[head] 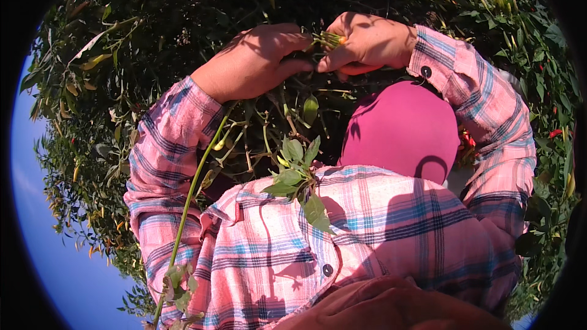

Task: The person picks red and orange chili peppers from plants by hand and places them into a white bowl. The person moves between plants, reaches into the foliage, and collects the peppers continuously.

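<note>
Near the top middle, my right hand (373,41) is closed round several chili peppers (342,40), orange to yellow, whose green stems point towards the other hand. My left hand (261,57) reaches in from the left among the pepper stalks, its fingertips close to those stems. Shadow and foliage hide whether its fingers hold anything. Below my hands, a pale green chili (219,145) hangs on a thin branch, and a leafy sprig (293,176) lies against the front of my plaid shirt.
Dense pepper plants (527,46) with red, orange and yellow fruit surround me. A long green stem (190,192) crosses my left sleeve. My knee in magenta cloth (401,128) is raised below my right hand. Red chilies (467,144) show beside it, partly behind my right sleeve.
</note>
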A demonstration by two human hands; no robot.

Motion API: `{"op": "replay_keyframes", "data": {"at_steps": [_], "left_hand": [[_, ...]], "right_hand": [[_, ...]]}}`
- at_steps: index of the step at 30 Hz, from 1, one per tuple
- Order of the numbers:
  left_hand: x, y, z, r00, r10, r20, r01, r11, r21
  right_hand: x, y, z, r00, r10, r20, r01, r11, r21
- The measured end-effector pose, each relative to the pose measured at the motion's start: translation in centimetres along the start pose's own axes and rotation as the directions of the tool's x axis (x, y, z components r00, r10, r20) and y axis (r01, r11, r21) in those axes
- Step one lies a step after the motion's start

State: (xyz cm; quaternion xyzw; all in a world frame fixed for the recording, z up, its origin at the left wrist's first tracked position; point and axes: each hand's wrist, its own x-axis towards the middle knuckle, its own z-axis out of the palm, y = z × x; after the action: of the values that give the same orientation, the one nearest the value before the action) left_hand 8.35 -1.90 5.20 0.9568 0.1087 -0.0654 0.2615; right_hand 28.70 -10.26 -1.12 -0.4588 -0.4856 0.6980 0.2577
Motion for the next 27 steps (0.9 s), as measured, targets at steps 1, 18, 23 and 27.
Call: {"op": "replay_keyframes", "data": {"at_steps": [1,18,23,27], "left_hand": [[-0.1,0.0,0.0,1.0,0.028,-0.01,-0.028,0.999,-0.033],[-5.8,0.8,0.0,0.992,-0.102,0.08,0.105,0.994,-0.034],[-5.4,1.2,0.4,0.997,-0.081,0.013,0.082,0.986,-0.142],[-4.9,1.9,0.5,0.998,-0.048,-0.045,0.041,0.988,-0.146]], "right_hand": [[0.0,-0.2,-0.1,0.998,0.001,0.057,0.0,1.0,-0.022],[3.5,0.3,-12.6,0.936,-0.295,-0.194,0.352,0.827,0.438],[9.8,1.5,-12.4,0.989,-0.075,-0.131,0.134,0.838,0.53],[10.5,0.5,-10.0,0.964,-0.198,-0.177,0.255,0.876,0.409]]}}
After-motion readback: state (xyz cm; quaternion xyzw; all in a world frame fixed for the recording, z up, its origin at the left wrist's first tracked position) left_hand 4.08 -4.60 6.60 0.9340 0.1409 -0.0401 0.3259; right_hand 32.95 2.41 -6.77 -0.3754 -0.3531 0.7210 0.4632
